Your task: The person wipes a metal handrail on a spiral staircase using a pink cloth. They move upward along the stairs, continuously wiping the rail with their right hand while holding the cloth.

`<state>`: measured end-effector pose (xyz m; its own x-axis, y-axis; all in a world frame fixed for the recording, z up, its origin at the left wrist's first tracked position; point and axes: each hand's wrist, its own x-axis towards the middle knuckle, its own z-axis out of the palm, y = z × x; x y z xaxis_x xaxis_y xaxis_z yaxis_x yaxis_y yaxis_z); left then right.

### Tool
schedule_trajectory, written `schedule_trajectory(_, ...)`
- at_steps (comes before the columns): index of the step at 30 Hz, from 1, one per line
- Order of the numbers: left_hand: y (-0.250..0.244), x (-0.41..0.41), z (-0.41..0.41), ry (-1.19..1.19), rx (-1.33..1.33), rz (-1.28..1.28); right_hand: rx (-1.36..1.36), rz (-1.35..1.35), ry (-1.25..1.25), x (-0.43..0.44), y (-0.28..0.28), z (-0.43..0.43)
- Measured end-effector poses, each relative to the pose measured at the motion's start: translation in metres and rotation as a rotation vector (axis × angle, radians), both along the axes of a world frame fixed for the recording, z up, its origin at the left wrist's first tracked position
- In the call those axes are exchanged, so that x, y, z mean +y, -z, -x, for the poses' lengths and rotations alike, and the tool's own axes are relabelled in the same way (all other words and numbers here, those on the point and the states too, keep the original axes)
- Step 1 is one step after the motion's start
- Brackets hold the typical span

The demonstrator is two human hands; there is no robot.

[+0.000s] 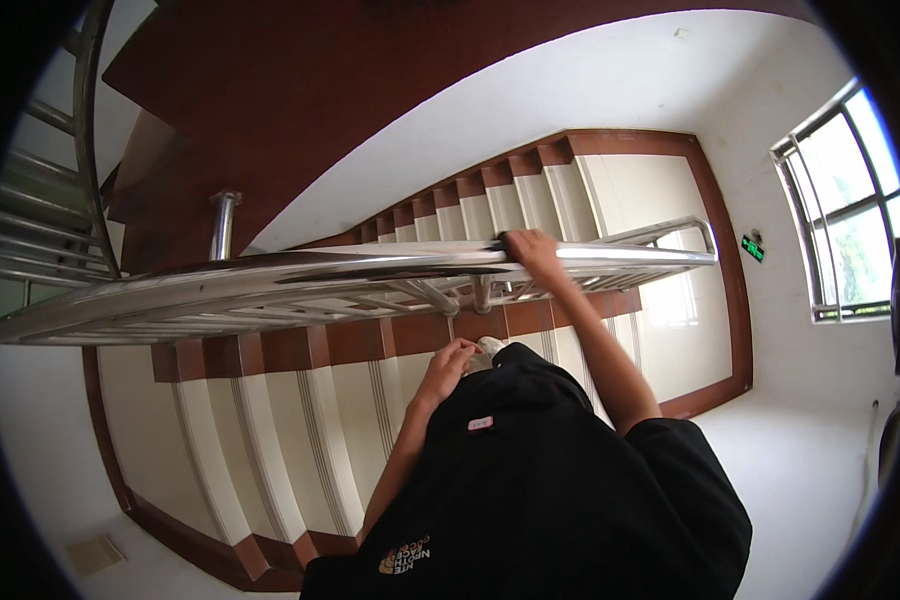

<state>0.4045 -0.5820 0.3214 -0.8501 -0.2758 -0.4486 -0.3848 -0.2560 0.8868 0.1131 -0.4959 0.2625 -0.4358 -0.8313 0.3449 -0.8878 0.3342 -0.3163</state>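
Observation:
My right hand (534,255) lies over the top of a stainless steel handrail (375,262). A small black object (504,244), mostly covered by the fingers, is pressed between this hand and the rail; its kind is unclear. My left hand (448,367) hangs in front of my body, below the rail, with loosely bent fingers and nothing visible in it. Beneath the handrail run metal balusters (442,298). One pale shoe (489,345) shows on the stairs just past my left hand.
Cream stair treads (292,405) with dark red borders descend beside me. Beyond the railing lies another flight (487,202). A landing (690,352) spreads at the right, near a barred window (840,202) and a green exit sign (752,248). More railing (48,187) stands at upper left.

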Motion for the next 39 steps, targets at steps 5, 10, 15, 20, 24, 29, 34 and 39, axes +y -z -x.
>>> schedule_trajectory(5, -0.001, 0.008, -0.012, 0.072, -0.027, -0.061, 0.176, 0.092, 0.209, 0.086, 0.058, 0.057)
schedule_trajectory(10, 0.000, 0.016, -0.006, 0.198, -0.069, -0.128, 0.017, 0.004, 0.129, -0.019, -0.011, -0.030)
schedule_trajectory(15, 0.028, 0.024, 0.014, 0.383, -0.024, 0.019, -0.160, 0.241, 0.212, -0.059, -0.069, -0.097)
schedule_trajectory(20, 0.012, 0.013, 0.019, 0.277, -0.122, 0.086, -0.221, 0.244, 0.217, 0.007, -0.016, -0.031)
schedule_trajectory(24, 0.023, 0.007, -0.007, 0.205, -0.298, 0.000, -0.531, 0.267, 0.467, 0.108, 0.047, 0.055)
schedule_trajectory(29, 0.027, 0.010, -0.026, 0.199, -0.379, 0.053, -0.024, 0.073, 0.378, 0.137, 0.088, 0.076)
schedule_trajectory(34, 0.021, 0.017, -0.006, 0.283, -0.300, 0.199, -0.434, 0.314, 0.282, -0.014, -0.031, -0.045)
schedule_trajectory(39, 0.004, 0.011, 0.025, 0.336, -0.250, 0.271, -0.473, 0.306, 0.171, -0.036, -0.059, -0.055)
